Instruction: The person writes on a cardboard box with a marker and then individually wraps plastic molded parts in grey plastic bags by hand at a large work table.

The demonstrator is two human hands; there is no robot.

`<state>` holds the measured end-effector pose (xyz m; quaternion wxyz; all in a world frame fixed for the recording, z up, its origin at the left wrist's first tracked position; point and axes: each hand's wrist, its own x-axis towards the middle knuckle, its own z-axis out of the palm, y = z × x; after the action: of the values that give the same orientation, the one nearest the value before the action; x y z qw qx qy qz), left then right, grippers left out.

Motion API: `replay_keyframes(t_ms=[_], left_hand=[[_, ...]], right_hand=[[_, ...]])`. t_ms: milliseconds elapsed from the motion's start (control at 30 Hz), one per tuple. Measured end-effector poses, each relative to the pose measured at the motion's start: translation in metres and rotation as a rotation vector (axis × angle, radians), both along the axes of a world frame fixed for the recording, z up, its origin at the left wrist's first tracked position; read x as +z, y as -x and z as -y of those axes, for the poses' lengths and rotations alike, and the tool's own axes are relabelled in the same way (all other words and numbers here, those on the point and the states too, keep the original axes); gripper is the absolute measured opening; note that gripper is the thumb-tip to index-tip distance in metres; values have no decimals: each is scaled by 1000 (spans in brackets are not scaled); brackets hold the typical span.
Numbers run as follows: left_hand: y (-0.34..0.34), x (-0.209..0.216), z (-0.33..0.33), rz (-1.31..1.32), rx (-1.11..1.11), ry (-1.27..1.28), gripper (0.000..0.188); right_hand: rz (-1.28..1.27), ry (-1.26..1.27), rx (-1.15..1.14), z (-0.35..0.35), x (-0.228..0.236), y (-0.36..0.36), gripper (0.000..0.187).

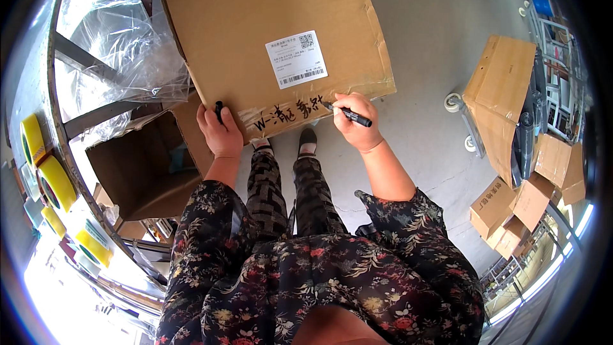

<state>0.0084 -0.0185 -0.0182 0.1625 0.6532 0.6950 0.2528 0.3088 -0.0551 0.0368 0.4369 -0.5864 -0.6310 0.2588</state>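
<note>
In front of me is a large brown cardboard box (236, 32) with a white printed label (296, 59) on its upper face. Handwritten black characters (287, 114) run along its near edge, over clear tape. My right hand (356, 121) grips a black marker (356, 116), its tip at the right end of the writing. At the box's near left corner rests my left hand (220, 131), fingers curled round a small black marker cap (219, 111).
Left of me, an open cardboard box (143, 166) lies near a metal frame with clear plastic film (121, 45). Tape rolls (57, 184) line a table edge. On the right stand a wheeled cart with a tall carton (498, 83) and several smaller cartons (533, 203).
</note>
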Motion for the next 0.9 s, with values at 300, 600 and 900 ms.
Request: replay_keyframes(t_ms=[300,600,900], left_hand=[[1,0,0,-19,-12,9,39],[-1,1,-1,31,-6,4,38],[1,0,-1,11,9,-2,38]], right_hand=[[12,-43,-23,1,-4,1,12],[23,-46,-6,1,-6,-1,13],[-58,-12,160,2,-4,-6,11]])
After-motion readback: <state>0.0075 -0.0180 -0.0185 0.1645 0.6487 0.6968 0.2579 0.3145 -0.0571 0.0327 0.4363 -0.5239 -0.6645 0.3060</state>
